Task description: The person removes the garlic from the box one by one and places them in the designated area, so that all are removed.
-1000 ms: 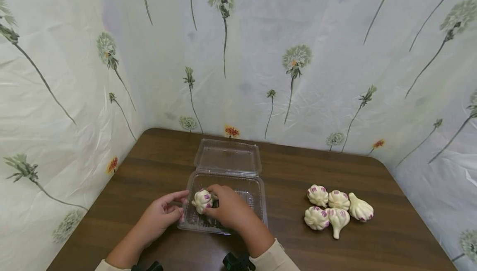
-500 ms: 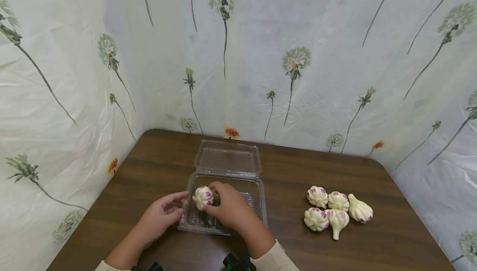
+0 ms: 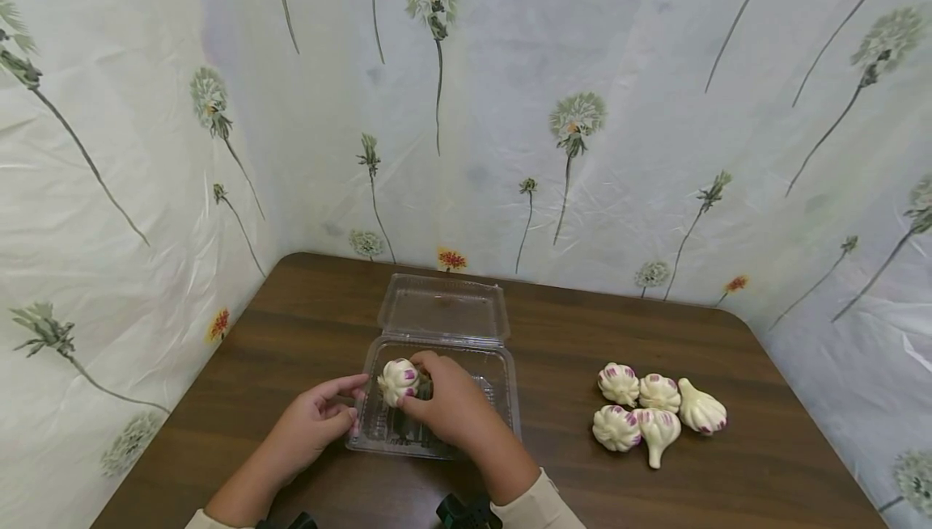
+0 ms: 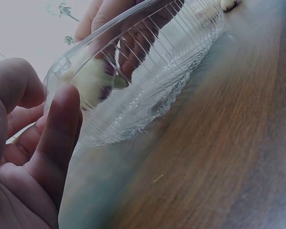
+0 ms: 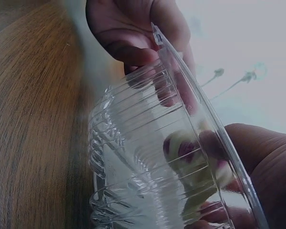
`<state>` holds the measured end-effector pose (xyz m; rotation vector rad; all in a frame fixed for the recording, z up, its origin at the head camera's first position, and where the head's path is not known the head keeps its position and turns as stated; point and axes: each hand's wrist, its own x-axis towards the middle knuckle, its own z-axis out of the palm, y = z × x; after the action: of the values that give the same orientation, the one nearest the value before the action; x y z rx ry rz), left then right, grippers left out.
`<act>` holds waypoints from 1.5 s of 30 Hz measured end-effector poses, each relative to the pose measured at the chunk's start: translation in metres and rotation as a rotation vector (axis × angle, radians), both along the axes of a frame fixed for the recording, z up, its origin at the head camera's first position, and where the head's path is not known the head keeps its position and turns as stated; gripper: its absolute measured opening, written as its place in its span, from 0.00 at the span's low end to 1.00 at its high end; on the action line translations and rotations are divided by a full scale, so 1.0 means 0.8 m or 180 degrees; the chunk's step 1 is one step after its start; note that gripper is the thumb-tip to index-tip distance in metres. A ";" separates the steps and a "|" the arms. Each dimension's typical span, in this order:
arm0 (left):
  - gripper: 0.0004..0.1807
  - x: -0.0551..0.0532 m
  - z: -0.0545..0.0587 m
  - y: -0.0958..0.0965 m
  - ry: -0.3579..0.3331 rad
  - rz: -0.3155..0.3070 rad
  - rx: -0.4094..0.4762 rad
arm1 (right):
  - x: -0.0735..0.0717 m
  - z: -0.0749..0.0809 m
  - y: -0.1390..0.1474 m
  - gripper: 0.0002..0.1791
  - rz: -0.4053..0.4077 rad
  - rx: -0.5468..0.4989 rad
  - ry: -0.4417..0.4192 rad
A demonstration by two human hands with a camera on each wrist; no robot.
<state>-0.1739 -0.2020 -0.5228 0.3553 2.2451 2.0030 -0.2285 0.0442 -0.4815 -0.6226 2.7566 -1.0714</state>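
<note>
My right hand pinches a garlic bulb, white with purple marks, over the left part of a clear plastic clamshell container. Its stem end points toward the right palm. My left hand holds the container's left side, thumb and fingertips at the wall and rim. Through the clear wall in the left wrist view, the garlic bulb appears between the two hands. The right wrist view shows it as well, with the right thumb against it and the other fingers partly hidden behind the plastic.
The container's lid lies open toward the back. Several more garlic bulbs sit grouped on the right of the brown wooden table. A white flower-patterned sheet hangs behind and at both sides.
The garlic bulb and my right fingers have shifted slightly upward and away within the head view. My left hand stays in place at the container's side.
</note>
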 end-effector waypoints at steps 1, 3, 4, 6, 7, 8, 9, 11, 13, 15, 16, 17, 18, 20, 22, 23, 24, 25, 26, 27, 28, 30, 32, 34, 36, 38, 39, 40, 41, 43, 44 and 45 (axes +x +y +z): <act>0.28 0.000 0.000 0.000 0.0003 -0.0001 -0.0004 | 0.000 0.000 0.001 0.32 -0.0013 -0.0019 -0.0015; 0.28 0.000 0.000 0.000 0.0010 -0.0006 -0.0007 | 0.001 0.000 0.001 0.33 -0.0039 -0.0055 -0.0017; 0.28 0.000 0.000 0.000 0.0016 -0.0009 -0.0005 | 0.001 0.000 0.002 0.33 -0.0047 -0.0077 -0.0021; 0.28 0.000 -0.001 0.000 0.0027 -0.0015 -0.0002 | 0.001 -0.001 0.002 0.33 -0.0068 -0.0117 -0.0023; 0.28 0.000 -0.001 0.000 0.0031 -0.0019 0.0003 | 0.001 -0.001 0.003 0.33 -0.0075 -0.0136 -0.0027; 0.28 0.000 -0.001 -0.001 0.0033 -0.0021 0.0006 | 0.001 -0.001 0.003 0.33 -0.0079 -0.0151 -0.0026; 0.28 0.000 -0.001 -0.001 0.0034 -0.0024 0.0007 | 0.001 -0.001 0.003 0.33 -0.0081 -0.0171 -0.0034; 0.29 0.001 -0.001 -0.001 0.0033 -0.0021 0.0000 | 0.001 0.000 0.004 0.33 -0.0083 -0.0195 -0.0044; 0.29 0.001 -0.001 -0.002 0.0030 -0.0021 -0.0007 | 0.002 0.000 0.005 0.34 -0.0085 -0.0212 -0.0063; 0.29 0.002 -0.001 -0.002 0.0025 -0.0017 -0.0022 | 0.002 0.000 0.006 0.34 -0.0101 -0.0203 -0.0077; 0.28 0.002 -0.001 -0.002 0.0024 -0.0013 -0.0029 | 0.002 0.001 0.007 0.34 -0.0114 -0.0197 -0.0087; 0.28 0.002 -0.001 -0.002 0.0021 -0.0011 -0.0028 | 0.002 0.001 0.007 0.34 -0.0130 -0.0194 -0.0091; 0.28 0.002 -0.001 -0.002 0.0023 -0.0011 -0.0027 | 0.002 0.001 0.008 0.35 -0.0142 -0.0197 -0.0096; 0.28 0.002 -0.001 -0.002 0.0032 -0.0003 -0.0026 | 0.003 0.001 0.010 0.34 -0.0174 -0.0213 -0.0113; 0.28 0.002 -0.001 -0.002 0.0044 0.0001 -0.0014 | 0.003 0.000 0.011 0.33 -0.0181 -0.0273 -0.0119; 0.28 0.002 -0.001 -0.002 0.0049 0.0003 -0.0006 | 0.003 -0.001 0.012 0.33 -0.0184 -0.0303 -0.0116; 0.28 0.003 -0.001 -0.002 0.0053 0.0005 0.0000 | 0.003 -0.001 0.013 0.32 -0.0185 -0.0345 -0.0116; 0.28 0.003 -0.001 -0.002 0.0054 0.0006 0.0005 | 0.003 -0.001 0.014 0.31 -0.0183 -0.0397 -0.0118; 0.28 0.003 -0.001 -0.001 0.0053 0.0004 0.0015 | 0.004 -0.001 0.015 0.30 -0.0172 -0.0452 -0.0114; 0.28 0.003 -0.001 -0.001 0.0049 0.0000 0.0024 | 0.004 0.000 0.016 0.29 -0.0160 -0.0511 -0.0098; 0.28 0.003 -0.001 -0.001 0.0046 -0.0002 0.0032 | 0.005 0.001 0.017 0.28 -0.0156 -0.0564 -0.0096; 0.28 0.003 -0.001 -0.001 0.0037 -0.0009 0.0046 | 0.007 0.003 0.019 0.26 -0.0161 -0.0638 -0.0078; 0.29 0.003 -0.001 -0.001 0.0032 -0.0009 0.0047 | 0.007 0.004 0.022 0.26 -0.0161 -0.0670 -0.0006; 0.29 0.003 0.000 -0.001 0.0023 -0.0011 0.0046 | 0.007 0.004 0.024 0.27 -0.0193 -0.0686 0.0038; 0.29 0.002 0.000 -0.001 0.0017 -0.0020 0.0047 | 0.006 0.003 0.027 0.28 -0.0227 -0.0708 0.0081; 0.29 0.002 0.000 -0.001 0.0018 -0.0029 0.0058 | 0.005 0.004 0.031 0.30 -0.0266 -0.0738 0.0073; 0.29 0.002 0.000 0.000 0.0017 -0.0035 0.0069 | 0.005 0.004 0.032 0.30 -0.0289 -0.0748 0.0062; 0.29 0.001 0.001 0.000 0.0021 -0.0038 0.0071 | 0.005 0.004 0.034 0.31 -0.0293 -0.0762 0.0073; 0.29 0.001 0.001 0.000 0.0023 -0.0042 0.0072 | 0.004 0.005 0.036 0.31 -0.0302 -0.0780 0.0079; 0.29 0.001 0.001 0.001 0.0031 -0.0048 0.0089 | 0.004 0.006 0.039 0.30 -0.0322 -0.0798 0.0073; 0.29 0.001 0.001 0.001 0.0034 -0.0054 0.0096 | 0.004 0.006 0.041 0.30 -0.0316 -0.0821 0.0086; 0.29 0.001 0.001 0.001 0.0034 -0.0060 0.0100 | 0.004 0.006 0.042 0.30 -0.0322 -0.0844 0.0086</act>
<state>-0.1732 -0.2009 -0.5222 0.3896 2.2102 2.0338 -0.2253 0.0779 -0.4767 -0.5345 2.7163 -1.4775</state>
